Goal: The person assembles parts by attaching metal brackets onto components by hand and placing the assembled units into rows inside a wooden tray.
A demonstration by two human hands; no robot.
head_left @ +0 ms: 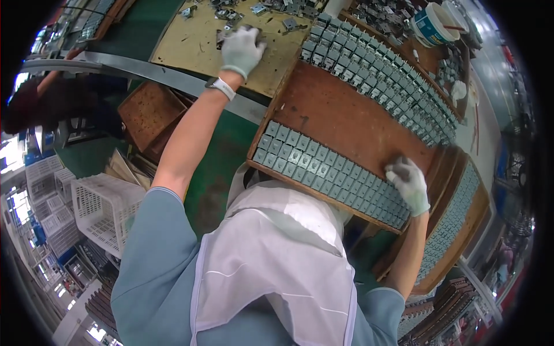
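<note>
My left hand [241,52], in a pale glove, reaches out over a yellowish worktop [187,43]. Its fingers are partly spread and bent down by a dark metal piece [220,39], beside loose small metal parts [228,16]. My right hand [410,184], gloved with darkened fingertips, is at the right end of the near rows of grey rectangular metal parts [323,167] in a wooden tray [340,104]. Its fingers are curled together; whatever they may hold is hidden. More grey parts with metal prongs [375,75] stand in rows along the tray's far side.
A second wooden tray of grey parts [453,222] adjoins on the right. Beyond stands a blue and white bucket [431,26] among loose metal parts. To the left are a brown wooden box [151,112], a white plastic crate [107,202] and another person [55,101].
</note>
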